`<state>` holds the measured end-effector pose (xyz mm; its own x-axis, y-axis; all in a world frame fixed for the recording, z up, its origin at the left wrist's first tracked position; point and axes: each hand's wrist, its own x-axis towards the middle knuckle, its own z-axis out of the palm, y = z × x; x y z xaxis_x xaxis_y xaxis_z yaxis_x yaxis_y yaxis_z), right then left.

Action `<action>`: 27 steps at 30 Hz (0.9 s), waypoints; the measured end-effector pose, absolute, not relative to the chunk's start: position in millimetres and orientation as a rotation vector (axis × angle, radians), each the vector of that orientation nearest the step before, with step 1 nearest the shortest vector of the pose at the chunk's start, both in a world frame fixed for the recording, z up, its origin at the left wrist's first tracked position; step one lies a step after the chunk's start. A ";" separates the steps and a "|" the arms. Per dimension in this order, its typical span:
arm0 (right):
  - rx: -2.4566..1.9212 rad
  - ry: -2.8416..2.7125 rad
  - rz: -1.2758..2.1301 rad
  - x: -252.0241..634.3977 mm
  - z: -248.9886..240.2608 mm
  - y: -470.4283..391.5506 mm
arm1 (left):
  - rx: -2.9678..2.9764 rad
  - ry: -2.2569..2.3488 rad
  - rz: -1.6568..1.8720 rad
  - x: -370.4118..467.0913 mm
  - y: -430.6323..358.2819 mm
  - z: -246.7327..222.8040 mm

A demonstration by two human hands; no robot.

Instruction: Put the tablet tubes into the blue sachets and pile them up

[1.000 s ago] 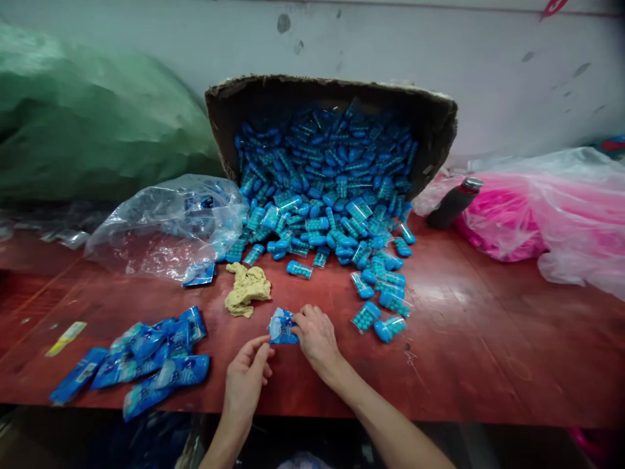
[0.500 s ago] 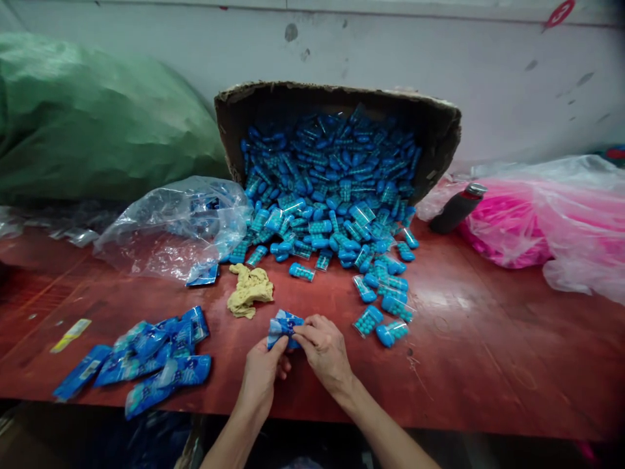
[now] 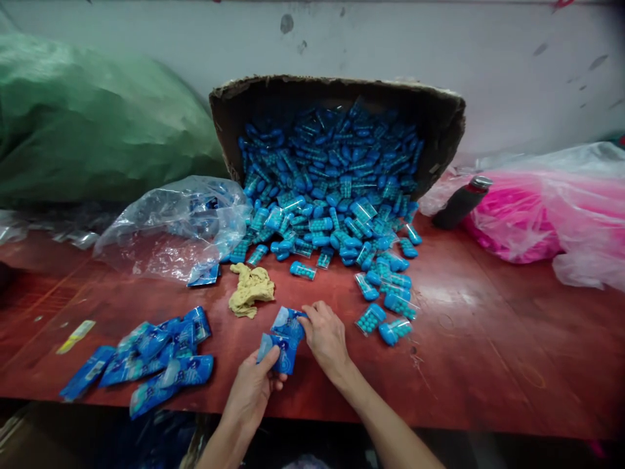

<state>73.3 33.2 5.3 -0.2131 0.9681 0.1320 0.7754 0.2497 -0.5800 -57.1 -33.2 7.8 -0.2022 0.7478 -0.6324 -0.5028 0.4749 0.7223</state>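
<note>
L hand (image 3: 254,381) pinches front pkt (image 3: 283,358) btwn thumb & fingers; R hand (image 3: 325,335) has its fingers narrow on the right edge of rear pkt (image 3: 288,324), partly hidden by the front one. Prob. best: light L thumb, R grip at the edge only, ease the two apart flat so neither creases. Yellow lump (image 3: 251,291) sits just beyond on the counter (image 3: 478,371), nearest obstacle. Loose bottles (image 3: 370,319) near R hand could get knocked by a wide swing; more spill from box (image 3: 442,140). Bulging pkts (image 3: 153,342) heaped to L, clear bag (image 3: 137,228) behind. Flask (image 3: 454,208) & pink bag (image 3: 517,228) well off R, no bother.
</note>
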 end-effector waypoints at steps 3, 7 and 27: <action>-1.435 -1.825 0.779 77.5 10.8 26.3 | 0.178 1.346 1.228 -53.3 -31.0 10.0; -1.213 -1.500 1.456 76.0 7.3 15.0 | 0.247 1.324 1.279 -41.1 -24.2 6.4; -1.386 -1.601 1.126 95.1 17.3 7.5 | 0.365 1.183 1.102 -13.1 -11.9 13.6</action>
<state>95.1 7.5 17.3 -0.1565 0.9875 -0.0192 0.3524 0.0377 -0.9351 -13.1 -11.9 13.6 -0.0341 0.8330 -0.5522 -0.4917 0.4671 0.7349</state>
